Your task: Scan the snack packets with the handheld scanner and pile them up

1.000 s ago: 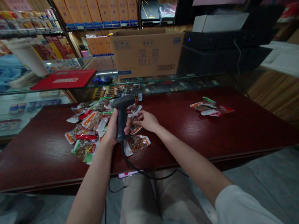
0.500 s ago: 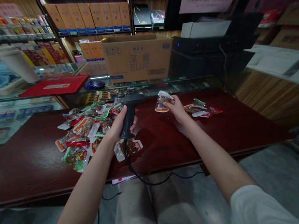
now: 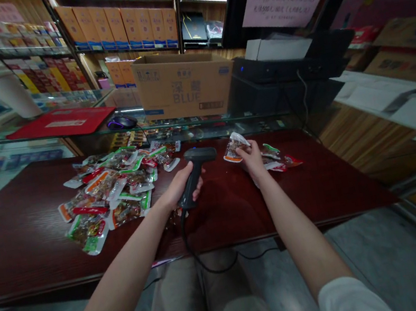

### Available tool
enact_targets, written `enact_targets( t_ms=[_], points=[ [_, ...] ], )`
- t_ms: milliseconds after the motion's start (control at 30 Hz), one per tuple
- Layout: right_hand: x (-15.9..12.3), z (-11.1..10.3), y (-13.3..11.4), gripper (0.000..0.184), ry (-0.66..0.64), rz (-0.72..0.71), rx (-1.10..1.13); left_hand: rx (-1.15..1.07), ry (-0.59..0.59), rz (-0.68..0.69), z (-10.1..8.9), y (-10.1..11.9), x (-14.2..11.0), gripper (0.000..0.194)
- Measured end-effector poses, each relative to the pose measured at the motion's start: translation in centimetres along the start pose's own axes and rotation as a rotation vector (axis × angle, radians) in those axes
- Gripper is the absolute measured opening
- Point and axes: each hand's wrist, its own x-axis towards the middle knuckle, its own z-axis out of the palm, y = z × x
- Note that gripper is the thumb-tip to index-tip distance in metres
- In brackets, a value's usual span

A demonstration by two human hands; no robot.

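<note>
The left hand (image 3: 180, 190) has its grip clamped around the handle of a black barcode scanner (image 3: 194, 190), whose cable (image 3: 189, 247) drops from the handle's butt over the desk (image 3: 19, 253) edge. The right hand (image 3: 253, 161) has its grip pinched on a clear snack packet (image 3: 235, 146), lifted just above the desk. A heap of packets (image 3: 106, 195) lies left of the left grip, and a small cluster of packets (image 3: 279, 158) lies just right of the right grip.
</note>
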Motion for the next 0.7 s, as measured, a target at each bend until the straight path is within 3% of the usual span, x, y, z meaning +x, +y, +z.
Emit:
enact_targets(
  t_ms=[400,567,700],
  points=[
    [-1.0,1.2,0.0,0.047,-0.025,0.061,0.034,-0.029,-0.062,-0.027,0.6,-0.9,-0.3,0.053],
    [-1.2,1.3,0.2,0.047,-0.029,0.001,-0.031,-0.077,-0.063,-0.043,0.9,-0.5,-0.4,0.053],
    [-0.6,0.2,0.1,0.045,-0.013,-0.063,-0.141,-0.127,-0.062,-0.026,0.6,-0.1,-0.5,0.05]
  ],
)
